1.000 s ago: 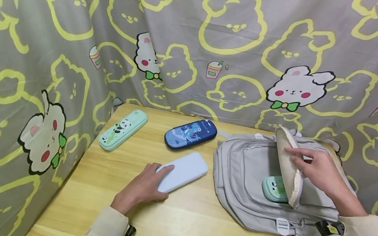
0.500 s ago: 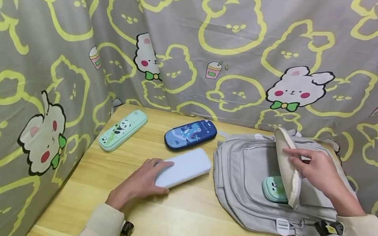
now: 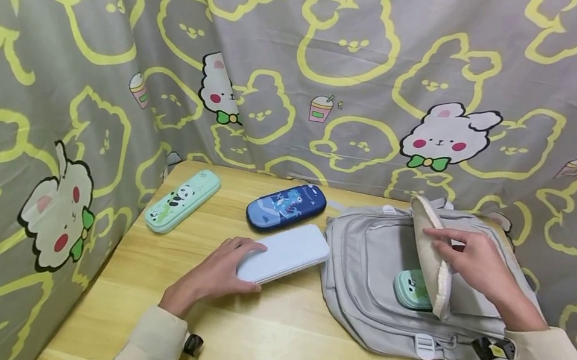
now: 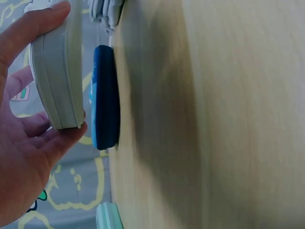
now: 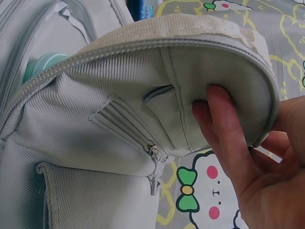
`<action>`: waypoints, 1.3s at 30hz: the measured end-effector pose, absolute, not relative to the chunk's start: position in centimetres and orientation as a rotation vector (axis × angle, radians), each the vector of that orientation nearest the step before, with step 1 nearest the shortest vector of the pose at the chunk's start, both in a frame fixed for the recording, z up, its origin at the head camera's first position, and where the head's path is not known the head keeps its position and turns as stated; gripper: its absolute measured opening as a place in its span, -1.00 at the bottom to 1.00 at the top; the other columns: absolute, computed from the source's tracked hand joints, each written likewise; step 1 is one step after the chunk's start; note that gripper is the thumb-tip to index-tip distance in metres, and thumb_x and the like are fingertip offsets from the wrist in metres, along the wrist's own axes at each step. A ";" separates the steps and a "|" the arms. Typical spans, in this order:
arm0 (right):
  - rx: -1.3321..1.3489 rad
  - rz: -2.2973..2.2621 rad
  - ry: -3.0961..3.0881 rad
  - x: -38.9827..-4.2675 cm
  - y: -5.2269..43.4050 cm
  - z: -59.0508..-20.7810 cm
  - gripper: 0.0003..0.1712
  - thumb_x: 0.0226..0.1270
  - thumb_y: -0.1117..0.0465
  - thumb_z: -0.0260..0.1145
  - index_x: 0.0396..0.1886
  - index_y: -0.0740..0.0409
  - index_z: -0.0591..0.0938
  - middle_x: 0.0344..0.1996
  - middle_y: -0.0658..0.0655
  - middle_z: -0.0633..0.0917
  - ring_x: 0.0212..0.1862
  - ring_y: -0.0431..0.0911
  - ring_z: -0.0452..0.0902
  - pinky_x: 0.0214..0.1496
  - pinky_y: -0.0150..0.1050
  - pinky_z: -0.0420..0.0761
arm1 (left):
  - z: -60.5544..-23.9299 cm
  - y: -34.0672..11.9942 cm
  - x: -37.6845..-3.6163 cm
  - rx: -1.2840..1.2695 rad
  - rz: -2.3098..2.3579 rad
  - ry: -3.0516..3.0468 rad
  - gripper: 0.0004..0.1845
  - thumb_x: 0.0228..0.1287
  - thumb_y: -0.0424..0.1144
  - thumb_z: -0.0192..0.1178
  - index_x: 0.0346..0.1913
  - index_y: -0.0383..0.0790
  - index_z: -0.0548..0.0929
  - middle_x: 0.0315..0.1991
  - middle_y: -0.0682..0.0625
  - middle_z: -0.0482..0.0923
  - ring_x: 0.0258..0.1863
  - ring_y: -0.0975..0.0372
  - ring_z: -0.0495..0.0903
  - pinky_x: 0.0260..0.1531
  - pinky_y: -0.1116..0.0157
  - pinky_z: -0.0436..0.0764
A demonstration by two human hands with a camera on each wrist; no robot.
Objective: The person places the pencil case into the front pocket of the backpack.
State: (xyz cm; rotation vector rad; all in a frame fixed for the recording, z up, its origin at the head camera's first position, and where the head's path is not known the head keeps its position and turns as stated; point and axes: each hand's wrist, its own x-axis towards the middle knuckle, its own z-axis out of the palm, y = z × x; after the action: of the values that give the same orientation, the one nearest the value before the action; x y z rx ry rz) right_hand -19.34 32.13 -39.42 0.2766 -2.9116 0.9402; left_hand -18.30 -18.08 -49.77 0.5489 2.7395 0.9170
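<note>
My left hand (image 3: 238, 268) grips the near end of a pale blue-white pencil case (image 3: 287, 251), thumb on top and fingers under it (image 4: 57, 71). The case's far end almost touches a grey backpack (image 3: 358, 274) lying flat on the wooden table (image 3: 272, 342). My right hand (image 3: 461, 257) holds the backpack's flap (image 3: 428, 259) up, fingers curled round its edge (image 5: 228, 138). In the opening under the flap lies a green panda case (image 3: 408, 288), partly hidden by the flap (image 5: 190, 62).
A second green panda case (image 3: 182, 200) lies at the table's back left, and a dark blue dinosaur case (image 3: 287, 205) sits just behind the pale one. A cartoon-rabbit curtain (image 3: 337, 59) closes off the back and left sides.
My left hand has carried the pale case to the right, up to the backpack's edge. My right hand keeps holding the flap up in the same place.
</note>
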 end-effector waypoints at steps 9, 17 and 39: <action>0.314 0.954 -2.916 -19.4 31.7 -39.2 -0.65 0.62 0.23 0.36 0.28 0.17 0.79 0.05 0.35 0.78 -0.57 -0.27 0.49 -0.57 -0.25 0.46 | -48.8 -17.5 -18.8 0.587 0.944 2.732 -0.15 0.14 0.11 0.66 0.50 0.20 0.55 0.52 -0.09 0.43 0.40 0.03 0.44 0.36 -0.10 0.55; 0.317 0.936 -2.922 -19.5 31.6 -38.9 -0.66 0.62 0.21 0.36 0.28 0.12 0.80 0.05 0.33 0.78 -0.61 -0.25 0.46 -0.63 -0.22 0.36 | -48.0 -16.2 -19.7 0.676 0.923 2.720 -0.14 0.14 0.16 0.65 0.51 0.23 0.55 0.53 -0.09 0.42 0.40 0.03 0.45 0.34 -0.07 0.56; 0.285 0.982 -2.934 -18.9 32.0 -38.7 -0.64 0.64 0.21 0.33 0.31 0.16 0.77 0.15 0.38 0.74 -0.60 -0.24 0.43 -0.61 -0.22 0.38 | -46.9 -10.8 -22.8 0.839 0.860 2.659 -0.18 0.22 0.19 0.59 0.54 0.23 0.54 0.53 -0.07 0.42 0.43 0.05 0.41 0.42 -0.06 0.50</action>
State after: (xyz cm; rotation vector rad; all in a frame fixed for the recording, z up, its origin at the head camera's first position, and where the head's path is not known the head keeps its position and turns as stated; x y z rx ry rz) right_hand -18.94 31.96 -38.74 0.2847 -2.9345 0.9822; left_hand -22.77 -10.85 -46.92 0.8389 2.6589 0.8596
